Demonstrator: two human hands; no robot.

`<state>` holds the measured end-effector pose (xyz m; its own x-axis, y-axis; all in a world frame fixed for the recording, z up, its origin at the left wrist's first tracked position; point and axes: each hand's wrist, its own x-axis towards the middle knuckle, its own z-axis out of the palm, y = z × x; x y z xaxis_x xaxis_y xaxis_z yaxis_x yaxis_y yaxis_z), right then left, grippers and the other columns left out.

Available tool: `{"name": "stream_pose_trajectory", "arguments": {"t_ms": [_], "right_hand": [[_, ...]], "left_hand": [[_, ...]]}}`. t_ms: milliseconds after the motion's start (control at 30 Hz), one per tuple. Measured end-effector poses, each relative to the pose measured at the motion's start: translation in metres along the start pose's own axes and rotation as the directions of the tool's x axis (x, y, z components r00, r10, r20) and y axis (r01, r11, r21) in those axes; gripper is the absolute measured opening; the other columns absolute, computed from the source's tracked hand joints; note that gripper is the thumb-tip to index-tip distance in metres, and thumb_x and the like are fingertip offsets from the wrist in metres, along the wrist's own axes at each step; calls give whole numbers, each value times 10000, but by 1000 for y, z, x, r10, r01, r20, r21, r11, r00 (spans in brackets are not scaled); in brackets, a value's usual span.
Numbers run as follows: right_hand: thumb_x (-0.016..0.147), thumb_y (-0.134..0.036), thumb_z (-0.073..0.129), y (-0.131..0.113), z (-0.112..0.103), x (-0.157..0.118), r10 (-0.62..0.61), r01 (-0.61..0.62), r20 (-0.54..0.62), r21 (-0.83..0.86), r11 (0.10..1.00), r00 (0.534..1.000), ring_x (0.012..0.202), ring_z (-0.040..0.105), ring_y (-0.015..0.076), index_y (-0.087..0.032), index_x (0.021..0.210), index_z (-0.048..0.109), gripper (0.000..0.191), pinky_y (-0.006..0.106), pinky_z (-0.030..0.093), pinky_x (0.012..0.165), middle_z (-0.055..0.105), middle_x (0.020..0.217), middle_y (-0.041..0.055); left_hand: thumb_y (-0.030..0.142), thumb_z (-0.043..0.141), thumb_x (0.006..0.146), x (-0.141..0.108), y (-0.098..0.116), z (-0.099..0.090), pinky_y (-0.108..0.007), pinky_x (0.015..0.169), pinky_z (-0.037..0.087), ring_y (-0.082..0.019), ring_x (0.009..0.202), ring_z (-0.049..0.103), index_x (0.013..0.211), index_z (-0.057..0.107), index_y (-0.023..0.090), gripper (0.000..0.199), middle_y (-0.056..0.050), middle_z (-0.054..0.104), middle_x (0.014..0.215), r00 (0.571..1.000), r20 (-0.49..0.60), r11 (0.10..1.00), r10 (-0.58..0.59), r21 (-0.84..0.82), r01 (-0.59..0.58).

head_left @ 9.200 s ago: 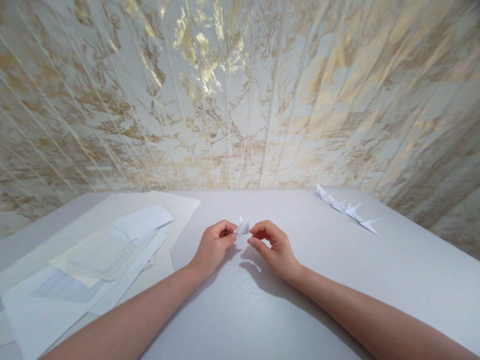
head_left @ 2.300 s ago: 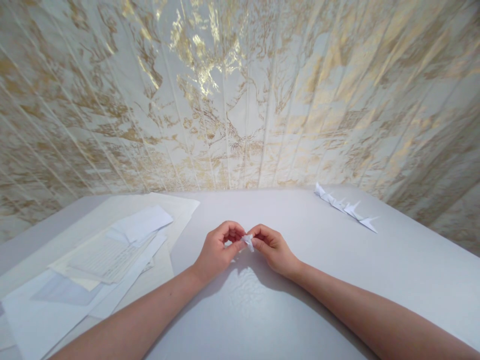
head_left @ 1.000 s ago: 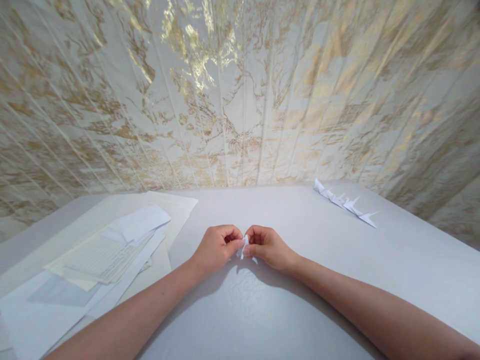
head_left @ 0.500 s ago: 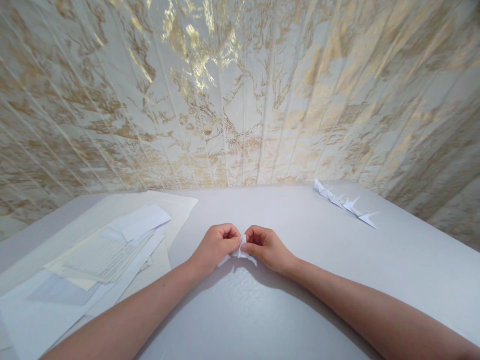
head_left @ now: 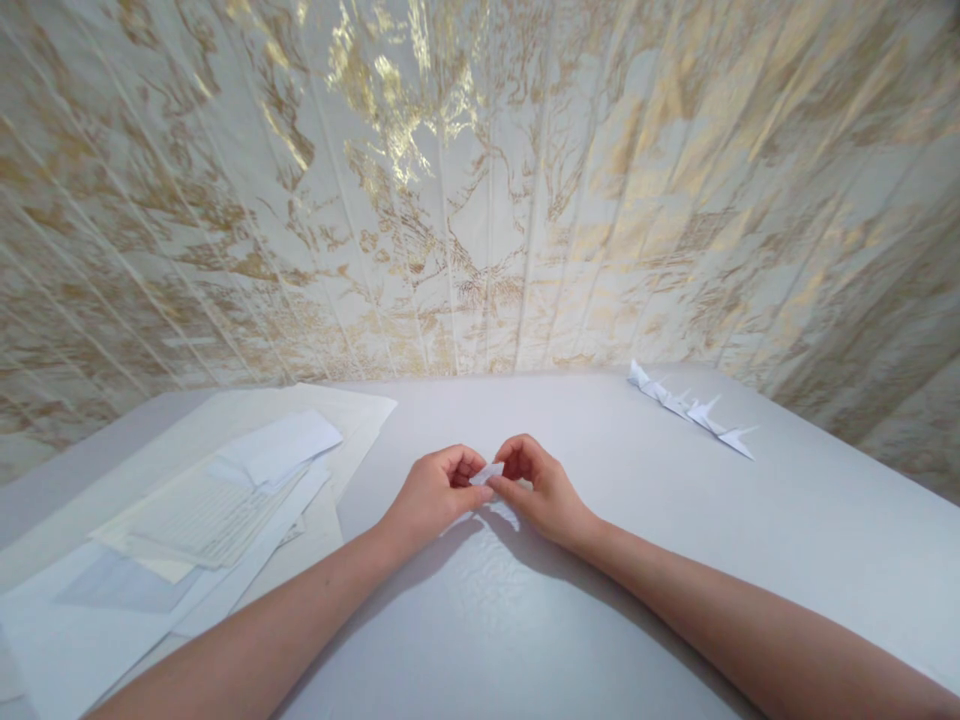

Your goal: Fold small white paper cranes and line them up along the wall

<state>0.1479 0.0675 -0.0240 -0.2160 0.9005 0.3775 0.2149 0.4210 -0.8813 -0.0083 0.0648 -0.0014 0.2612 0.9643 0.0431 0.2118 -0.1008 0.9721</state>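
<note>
A small folded piece of white paper point(head_left: 489, 473) is pinched between my two hands, just above the middle of the table. My left hand point(head_left: 439, 488) grips its left side, thumb and fingertips closed on it. From the other side my right hand point(head_left: 541, 490) holds it between thumb and bent forefinger. A pointed flap of the paper shows below the thumbs. Fingers cover much of the rest, so its full shape is hidden.
Several folded white paper cranes point(head_left: 694, 408) stand in a row at the back right of the white table point(head_left: 637, 620). Loose sheets point(head_left: 217, 510) and a stack of white paper pieces point(head_left: 281, 447) lie on the left. Behind rises a gold-patterned wall covering point(head_left: 480, 200).
The folded paper has turned and been raised slightly, now showing a flat face between the fingers. My right hand has lifted a little and its forefinger arches more.
</note>
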Motion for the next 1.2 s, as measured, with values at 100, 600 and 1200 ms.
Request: {"name": "stream_pose_trajectory", "arguments": {"t_ms": [100,600,1200], "right_hand": [[750,-141,529,-2,-6,-1,-282,291,79,-135,947,956,740,529,148,-197,899,530,159,287,445,680,566,822,44],[778,-93,468,-1,-15,2,-337,377,199,-215,901,920,683,572,155,-183,706,579,160,268,451,636,619,710,47],[709,-221,605,-8,-9,3,-10,17,113,-65,998,994,676,559,139,-155,752,588,81,260,431,657,608,702,16]], "left_hand": [[190,625,586,-2,6,-2,-230,555,416,-115,560,519,683,601,168,103,14,617,640,996,-25,972,90,219,-82],[138,626,607,-6,9,-3,-234,609,451,-138,594,581,744,675,195,157,-4,693,726,962,-13,849,274,474,-235],[159,592,669,-5,-1,1,-222,575,424,-116,589,571,872,470,206,241,44,632,646,987,-32,971,156,186,-148]]}}
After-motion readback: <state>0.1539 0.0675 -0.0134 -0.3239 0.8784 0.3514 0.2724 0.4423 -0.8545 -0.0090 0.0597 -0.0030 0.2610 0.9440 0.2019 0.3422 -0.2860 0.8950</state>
